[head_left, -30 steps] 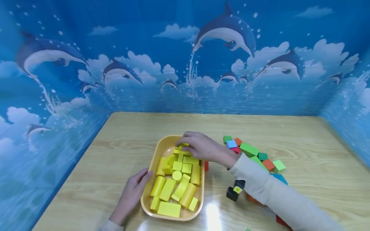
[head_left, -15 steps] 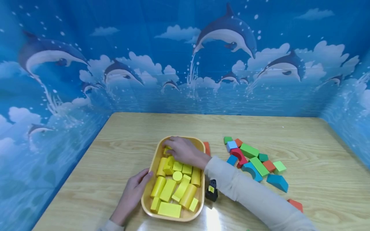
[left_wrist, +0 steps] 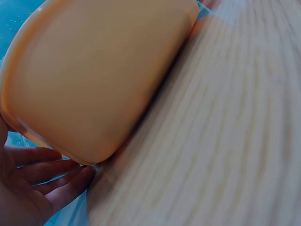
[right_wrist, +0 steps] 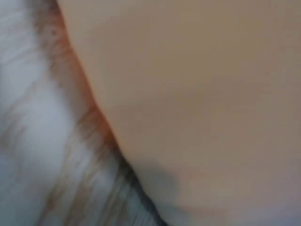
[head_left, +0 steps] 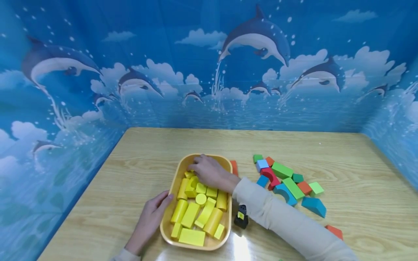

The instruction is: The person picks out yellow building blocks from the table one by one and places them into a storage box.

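Observation:
In the head view, a yellow-orange plastic tray (head_left: pixel 164 232) stands on the table, holding many yellow wooden blocks (head_left: pixel 192 236), such as cylinders, cubes, an arch and bars. My left hand (head_left: pixel 149 217) holds the tray's left side, thumb over the rim. The left wrist view shows the fingers (left_wrist: pixel 47 172) against the outer wall below. My right hand (head_left: pixel 210 173) reaches over the right rim into the far end of the tray, among the yellow blocks. Its fingertips are bent down; whether they pinch a block is hidden. A blurred tray wall (right_wrist: pixel 197 94) fills most of the right wrist view.
Right of the tray lies a loose group of blocks, including a red arch (head_left: pixel 270 177), a blue arch (head_left: pixel 285 194) and a green bar (head_left: pixel 292 187). An orange block (head_left: pixel 234 168) sits by the tray's right rim. A dolphin-print curtain (head_left: pixel 209 72) encloses the table.
My right hand has moved left and deeper into the tray's far end over the last second, then shifted slightly right. The left hand stays on the rim.

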`<state>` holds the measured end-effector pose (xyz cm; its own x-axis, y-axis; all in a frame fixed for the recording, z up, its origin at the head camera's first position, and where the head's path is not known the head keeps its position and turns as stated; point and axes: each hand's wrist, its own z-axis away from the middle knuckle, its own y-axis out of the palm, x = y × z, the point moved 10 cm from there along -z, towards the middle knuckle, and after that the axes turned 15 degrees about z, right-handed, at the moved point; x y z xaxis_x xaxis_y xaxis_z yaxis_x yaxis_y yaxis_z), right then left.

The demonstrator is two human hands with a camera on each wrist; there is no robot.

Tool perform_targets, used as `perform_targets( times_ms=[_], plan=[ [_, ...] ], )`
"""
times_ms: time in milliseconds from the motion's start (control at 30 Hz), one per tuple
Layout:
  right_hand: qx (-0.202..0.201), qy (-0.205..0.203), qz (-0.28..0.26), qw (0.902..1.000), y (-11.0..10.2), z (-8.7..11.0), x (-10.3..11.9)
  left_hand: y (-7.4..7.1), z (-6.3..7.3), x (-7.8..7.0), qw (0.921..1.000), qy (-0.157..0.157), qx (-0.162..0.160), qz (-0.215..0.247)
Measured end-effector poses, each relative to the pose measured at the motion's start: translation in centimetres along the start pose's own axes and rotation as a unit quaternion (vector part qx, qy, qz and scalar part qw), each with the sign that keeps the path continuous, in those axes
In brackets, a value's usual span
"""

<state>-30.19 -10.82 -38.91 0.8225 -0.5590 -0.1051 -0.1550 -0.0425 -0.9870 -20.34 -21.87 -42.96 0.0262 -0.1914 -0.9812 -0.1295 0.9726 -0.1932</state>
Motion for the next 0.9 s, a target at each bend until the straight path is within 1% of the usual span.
perform_targets(
  times_ms=[133, 233, 367, 433, 500, 600, 700, 767, 800, 833, 867, 900],
  plan=[
    [-0.011, 0.005, -0.035, 0.9993, -1.0, 1.2, -0.5, 0.2, -0.1, 0.0, 1.0000, -0.003, 0.006, 0.000],
    [-0.050, 0.009, -0.056, 0.9971, -2.8, 2.8, -1.6, 0.4, -0.3, 0.1, 0.9999, -0.005, 0.010, -0.002],
    [-0.108, 0.028, -0.059, 0.9919, -5.1, 5.9, -3.8, 0.5, -0.6, 0.2, 0.9999, -0.005, 0.013, -0.001],
    [-0.117, 0.058, -0.060, 0.9896, -5.7, 7.7, -5.3, 0.5, -0.7, 0.3, 0.9999, -0.005, 0.014, 0.001],
    [-0.117, 0.098, -0.067, 0.9860, -5.9, 9.8, -6.9, 0.4, -0.8, 0.4, 0.9999, -0.006, 0.015, -0.003],
    [-0.109, 0.162, -0.089, 0.9767, -5.6, 13.2, -9.4, 0.0, -0.6, 0.6, 0.9998, -0.010, 0.014, -0.014],
    [-0.101, 0.215, -0.104, 0.9659, -5.4, 16.2, -11.4, -0.4, -0.3, 0.3, 0.9988, -0.012, 0.022, -0.042],
    [-0.087, 0.243, -0.108, 0.9600, -5.3, 18.0, -12.4, -0.3, -0.1, -0.6, 0.9970, -0.008, 0.029, -0.071],
    [-0.081, 0.256, -0.106, 0.9575, -5.4, 18.8, -12.9, -0.2, 0.2, -1.5, 0.9953, 0.005, 0.029, -0.092],
    [-0.075, 0.270, -0.102, 0.9545, -5.5, 19.6, -13.2, 0.2, 0.4, -2.6, 0.9920, 0.032, 0.031, -0.118],
    [-0.069, 0.283, -0.099, 0.9516, -5.5, 20.3, -13.4, 0.8, 0.7, -3.7, 0.9867, 0.058, 0.033, -0.148],
    [-0.062, 0.294, -0.090, 0.9496, -5.6, 20.9, -13.5, 1.6, 1.2, -4.7, 0.9797, 0.074, 0.036, -0.183]
  ],
)
